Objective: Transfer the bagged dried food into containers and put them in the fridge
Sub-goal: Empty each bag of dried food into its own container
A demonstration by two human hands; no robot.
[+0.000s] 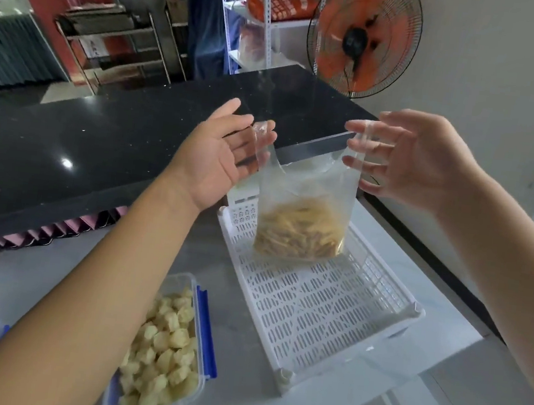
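Both hands [314,151] pinch bag [303,226] handles

A pale grey worktop [237,392] is seen below a black counter [100,136]. A white perforated tray [329,312] and a clear container [166,347] of pale puffed pieces are set on it.

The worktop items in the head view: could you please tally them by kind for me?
Clear plastic bag of dried strips, held up by the left hand and right hand: 1
White slotted basket: 1
Clear container of pale puffed pieces, blue clips: 1
Total: 3
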